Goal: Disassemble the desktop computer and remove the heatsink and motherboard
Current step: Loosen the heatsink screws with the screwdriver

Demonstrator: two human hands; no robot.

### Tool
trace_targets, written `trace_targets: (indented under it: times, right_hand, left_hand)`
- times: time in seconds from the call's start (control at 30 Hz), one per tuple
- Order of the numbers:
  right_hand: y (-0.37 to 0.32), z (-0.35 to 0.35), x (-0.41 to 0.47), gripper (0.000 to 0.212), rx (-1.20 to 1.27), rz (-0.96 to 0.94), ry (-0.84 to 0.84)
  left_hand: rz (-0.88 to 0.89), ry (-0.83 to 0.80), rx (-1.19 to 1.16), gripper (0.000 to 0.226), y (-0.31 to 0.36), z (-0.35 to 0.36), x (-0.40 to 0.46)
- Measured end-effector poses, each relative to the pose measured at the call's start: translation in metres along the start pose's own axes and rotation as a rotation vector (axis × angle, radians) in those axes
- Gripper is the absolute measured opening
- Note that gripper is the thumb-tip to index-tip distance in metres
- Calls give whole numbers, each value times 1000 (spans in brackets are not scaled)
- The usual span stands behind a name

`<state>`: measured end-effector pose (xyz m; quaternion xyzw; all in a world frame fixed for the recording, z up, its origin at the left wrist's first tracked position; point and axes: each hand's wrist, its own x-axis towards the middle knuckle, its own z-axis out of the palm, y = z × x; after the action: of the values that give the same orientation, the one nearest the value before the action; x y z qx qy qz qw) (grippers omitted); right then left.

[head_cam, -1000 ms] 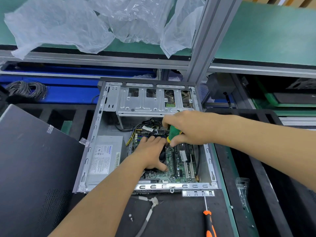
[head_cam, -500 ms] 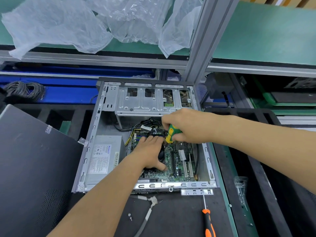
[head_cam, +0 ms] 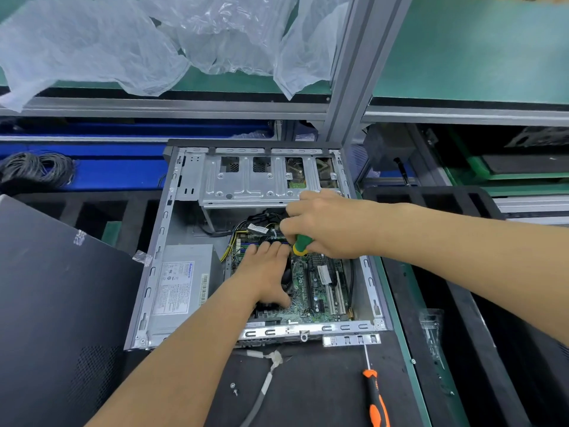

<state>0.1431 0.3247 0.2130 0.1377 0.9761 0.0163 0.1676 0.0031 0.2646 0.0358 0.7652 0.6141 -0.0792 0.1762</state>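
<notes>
we saw the open grey metal desktop computer case (head_cam: 172, 241) lying on the black bench (head_cam: 323, 380), its green motherboard (head_cam: 311, 291) still inside. the left hand (head_cam: 264, 272) rested flat, fingers straight, over the dark heatsink (head_cam: 287, 280), while the right hand (head_cam: 326, 229) gripped a green-and-yellow-handled screwdriver (head_cam: 301, 244) just beside it. an orange-and-black-handled screwdriver (head_cam: 374, 399) lay near the case.

Left hand (head_cam: 267, 272) flat, fingers extended forward, thumb splayed. Right hand (head_cam: 324, 226) curled in grip, forearm reaching in from right.
</notes>
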Motion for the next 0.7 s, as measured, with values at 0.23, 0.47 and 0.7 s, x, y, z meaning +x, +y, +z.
trace_targets:
  times: [0.23, 0.47, 0.7]
  right_hand:
    - [-5, -2, 2, 57, 90, 392, -36]
    - [0, -7, 3, 24, -152, -19, -58]
    - [-4, 0, 0, 59, 146, 266, -62]
  left_hand:
    - [-9, -21, 18, 111, 0, 0, 0]
    - [-8, -11, 9, 106, -1, 1, 2]
    - [-11, -20, -13, 108, 0, 0, 0]
